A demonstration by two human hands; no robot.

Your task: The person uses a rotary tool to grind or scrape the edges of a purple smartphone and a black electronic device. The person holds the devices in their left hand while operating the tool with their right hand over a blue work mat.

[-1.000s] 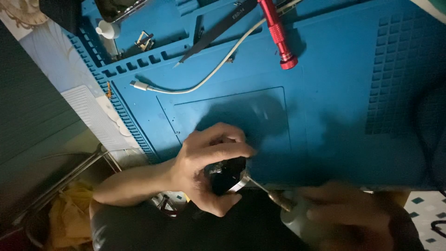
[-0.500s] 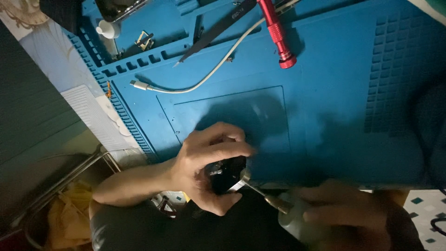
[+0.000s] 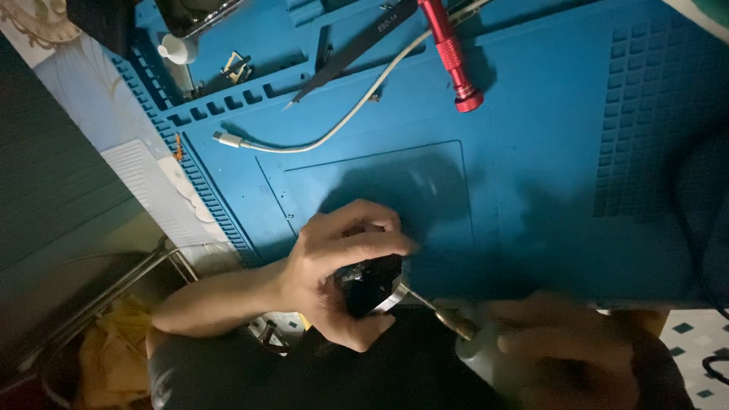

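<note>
My left hand (image 3: pixel 338 266) grips a small black device (image 3: pixel 370 284) at the near edge of the blue work mat (image 3: pixel 531 197), fingers curled over its top. My right hand (image 3: pixel 566 357), blurred at the bottom right, holds a grey-handled screwdriver (image 3: pixel 467 342). Its thin metal shaft points up and left, and the tip (image 3: pixel 404 287) touches the right side of the black device.
On the mat's far side lie a red-handled screwdriver (image 3: pixel 449 47), dark tweezers (image 3: pixel 353 52), a white cable with a plug (image 3: pixel 304 143) and a small white cap (image 3: pixel 178 49). A white ribbed strip (image 3: pixel 152 190) lies along the mat's left edge. Patterned floor tiles (image 3: pixel 691 334) show at the lower right.
The hands have barely shifted; the screwdriver handle and my right hand moved slightly, with the tip still at the black device.
</note>
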